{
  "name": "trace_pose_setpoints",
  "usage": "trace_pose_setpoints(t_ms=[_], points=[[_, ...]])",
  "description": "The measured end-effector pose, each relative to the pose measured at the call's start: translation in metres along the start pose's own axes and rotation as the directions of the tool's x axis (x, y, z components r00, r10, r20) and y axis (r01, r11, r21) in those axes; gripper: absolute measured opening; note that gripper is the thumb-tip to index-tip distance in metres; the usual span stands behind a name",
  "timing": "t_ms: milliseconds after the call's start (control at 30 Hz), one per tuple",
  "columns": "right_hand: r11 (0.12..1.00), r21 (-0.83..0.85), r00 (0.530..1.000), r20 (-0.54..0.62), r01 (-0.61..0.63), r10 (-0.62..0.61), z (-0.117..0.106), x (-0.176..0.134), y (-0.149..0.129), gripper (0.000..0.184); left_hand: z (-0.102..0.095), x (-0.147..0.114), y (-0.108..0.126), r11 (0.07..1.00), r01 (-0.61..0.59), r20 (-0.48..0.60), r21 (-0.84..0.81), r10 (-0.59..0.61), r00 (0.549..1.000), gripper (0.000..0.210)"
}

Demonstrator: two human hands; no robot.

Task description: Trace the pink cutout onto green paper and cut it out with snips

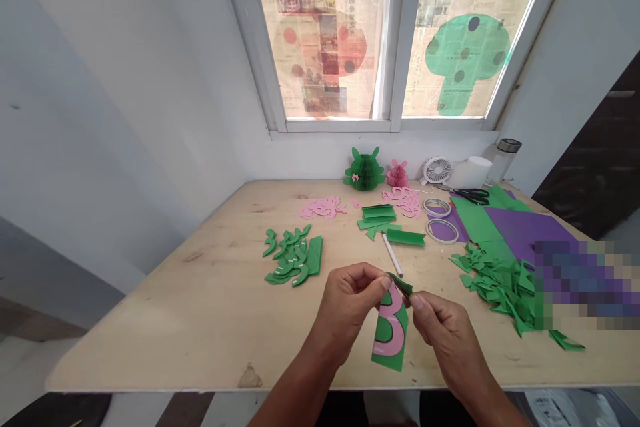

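Near the table's front edge, my left hand [353, 297] pinches the top of a green paper strip. A pink paper number 3 [393, 330] lies against that green paper strip [387, 363], which hangs down from my fingers. My right hand [445, 327] is closed on the strip's upper right corner, where a dark green flap is folded or bent between the two hands. Whether the flap is one layer or more, I cannot tell. Just behind my fingers, a white marker [393, 255] rests on the wood.
Left of my hands lie green paper number cutouts [290, 257]. On the right is a heap of green scraps [500, 287]. Behind are pink cutouts [323, 207], folded green papers [379, 213], tape rolls [443, 231], black scissors [473, 196], purple sheets [530, 223] and a small fan [437, 171].
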State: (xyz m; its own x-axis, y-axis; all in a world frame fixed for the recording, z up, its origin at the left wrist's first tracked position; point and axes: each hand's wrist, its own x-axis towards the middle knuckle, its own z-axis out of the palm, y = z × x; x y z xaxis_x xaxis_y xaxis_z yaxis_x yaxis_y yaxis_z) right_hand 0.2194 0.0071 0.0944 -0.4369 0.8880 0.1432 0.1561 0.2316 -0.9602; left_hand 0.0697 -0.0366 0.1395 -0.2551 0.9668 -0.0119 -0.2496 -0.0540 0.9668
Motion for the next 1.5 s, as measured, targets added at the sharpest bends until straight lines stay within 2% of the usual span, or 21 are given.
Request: trace_pose_setpoints(t_ms=[267,600,1233,1500], points=[[0.996,0.064,0.996,0.064,-0.063,0.058,-0.002,0.0,0.005,0.044,-0.001,0.002,0.004,1.0,0.004,0.051,0.004,-0.004,0.999,0.015],[0.994,0.085,0.994,0.097,-0.065,0.057,-0.003,0.002,0.008,0.044,-0.001,0.002,0.005,1.0,0.023,0.089,-0.007,-0.022,0.996,0.016],[0.991,0.089,0.994,0.048,-0.097,0.093,-0.002,0.008,0.008,0.045,-0.003,0.008,0.005,0.999,0.042,0.09,0.013,-0.043,0.995,0.017],[0.95,0.254,0.983,0.032,-0.182,0.18,-0.003,0.003,0.012,0.05,-0.004,0.009,-0.001,0.997,0.07,0.063,0.018,-0.071,0.995,0.02]])
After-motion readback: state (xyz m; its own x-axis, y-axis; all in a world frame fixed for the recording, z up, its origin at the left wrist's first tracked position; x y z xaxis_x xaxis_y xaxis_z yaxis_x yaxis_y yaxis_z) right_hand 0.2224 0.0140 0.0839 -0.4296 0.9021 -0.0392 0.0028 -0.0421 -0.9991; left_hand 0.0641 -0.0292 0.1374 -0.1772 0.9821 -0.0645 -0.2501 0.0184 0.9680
